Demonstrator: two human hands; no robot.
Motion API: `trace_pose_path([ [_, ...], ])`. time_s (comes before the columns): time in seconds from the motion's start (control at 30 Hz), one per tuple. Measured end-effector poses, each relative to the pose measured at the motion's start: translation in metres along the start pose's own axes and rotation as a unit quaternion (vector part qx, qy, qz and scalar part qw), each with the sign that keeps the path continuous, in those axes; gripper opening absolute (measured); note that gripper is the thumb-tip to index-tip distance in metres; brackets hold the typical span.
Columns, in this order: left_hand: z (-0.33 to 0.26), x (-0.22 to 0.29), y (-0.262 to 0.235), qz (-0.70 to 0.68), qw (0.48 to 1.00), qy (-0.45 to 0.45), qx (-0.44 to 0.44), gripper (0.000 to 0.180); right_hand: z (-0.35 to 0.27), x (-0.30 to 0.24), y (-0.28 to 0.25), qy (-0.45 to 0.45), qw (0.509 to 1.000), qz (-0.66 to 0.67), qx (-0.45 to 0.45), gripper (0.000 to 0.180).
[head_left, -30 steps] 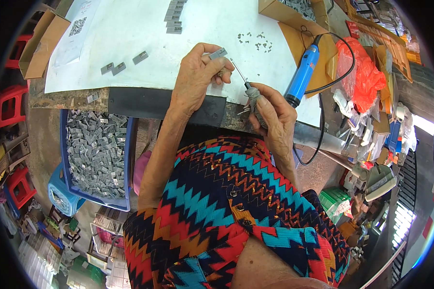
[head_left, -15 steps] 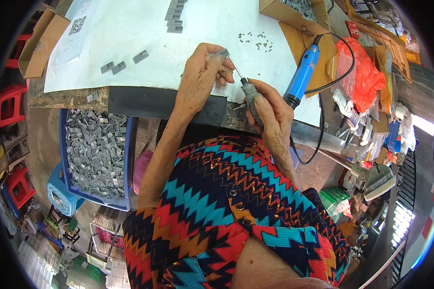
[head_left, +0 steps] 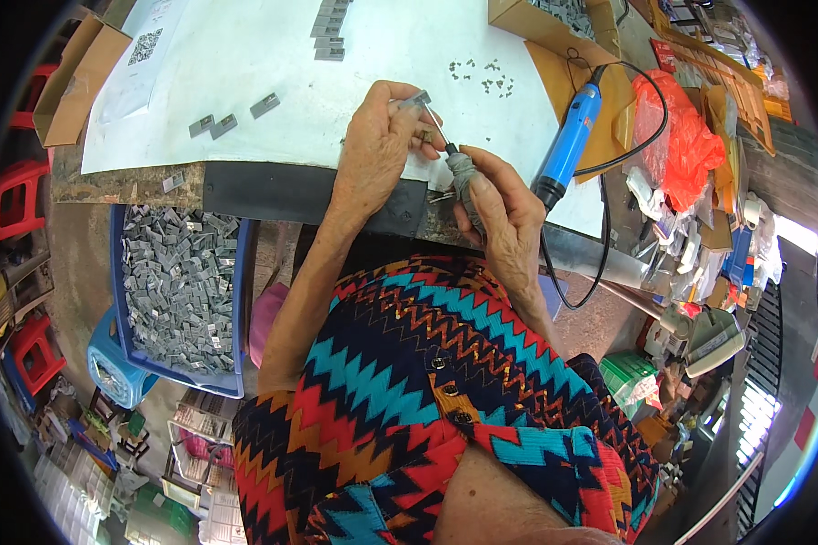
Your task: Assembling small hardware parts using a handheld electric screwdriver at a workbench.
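Note:
Over the near edge of the white-covered bench, my left hand [head_left: 377, 136] pinches a small grey rectangular piece [head_left: 418, 99] between thumb and fingers. My right hand [head_left: 509, 204] is closed around the cloth-wrapped handle of a screwdriver [head_left: 463, 170]. Its thin shaft slants up and left to the grey piece; the exact contact at the tip is too small to make out. Something small shows under my left fingers, partly hidden. Several tiny metal parts [head_left: 495, 86] lie scattered on the white sheet beyond my hands. To the left rest more grey pieces [head_left: 223, 126].
A blue electric screwdriver [head_left: 573, 136] with a black cable lies at the right. Grey pieces line up [head_left: 329, 41] at the far side. A blue bin [head_left: 244, 309] full of grey pieces stands below left. A cardboard box [head_left: 554, 38] sits back right, near a red plastic bag [head_left: 686, 136].
My right hand and the screwdriver have shifted slightly left, closer to my left hand. My left hand stays nearly in place with the grey piece.

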State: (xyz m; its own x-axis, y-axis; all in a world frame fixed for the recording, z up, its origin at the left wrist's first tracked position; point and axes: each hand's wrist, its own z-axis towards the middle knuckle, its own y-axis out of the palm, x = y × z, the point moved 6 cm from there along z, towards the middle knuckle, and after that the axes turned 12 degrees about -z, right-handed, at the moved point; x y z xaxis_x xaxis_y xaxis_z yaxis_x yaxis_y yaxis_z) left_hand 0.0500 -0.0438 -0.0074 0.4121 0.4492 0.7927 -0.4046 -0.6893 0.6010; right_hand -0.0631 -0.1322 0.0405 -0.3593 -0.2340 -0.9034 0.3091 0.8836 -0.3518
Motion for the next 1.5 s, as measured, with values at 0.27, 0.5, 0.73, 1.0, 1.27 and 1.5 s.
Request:
trace_pose_path([
  [0.27,-0.0004,0.0011,-0.0006,0.008,1.000,-0.010,0.011,0.020,0.0012,-0.0003,0.0036,0.009,1.000,0.017,-0.004,0.033],
  [0.5,-0.0008,0.0007,-0.0005,0.003,1.000,-0.008,0.010,0.021,0.0002,-0.0005,0.0034,0.007,1.000,0.021,0.000,0.032],
  [0.73,-0.0003,0.0007,0.0000,0.015,1.000,-0.015,0.007,0.021,0.0020,0.0014,0.0025,0.007,1.000,0.026,0.005,0.032],
  [1.0,-0.0009,0.0011,0.0009,0.020,1.000,-0.017,0.002,0.020,0.0013,0.0000,0.0035,0.006,0.999,0.033,0.006,0.032],
  [1.27,-0.0021,0.0022,0.0013,0.040,0.999,-0.016,0.007,0.020,0.0000,-0.0008,0.0036,0.016,0.999,0.033,0.009,0.031],
  [1.5,-0.0021,0.0030,0.0037,0.066,0.998,-0.008,0.013,0.019,-0.0003,0.0004,0.0019,0.031,0.998,0.061,-0.005,0.031],
])
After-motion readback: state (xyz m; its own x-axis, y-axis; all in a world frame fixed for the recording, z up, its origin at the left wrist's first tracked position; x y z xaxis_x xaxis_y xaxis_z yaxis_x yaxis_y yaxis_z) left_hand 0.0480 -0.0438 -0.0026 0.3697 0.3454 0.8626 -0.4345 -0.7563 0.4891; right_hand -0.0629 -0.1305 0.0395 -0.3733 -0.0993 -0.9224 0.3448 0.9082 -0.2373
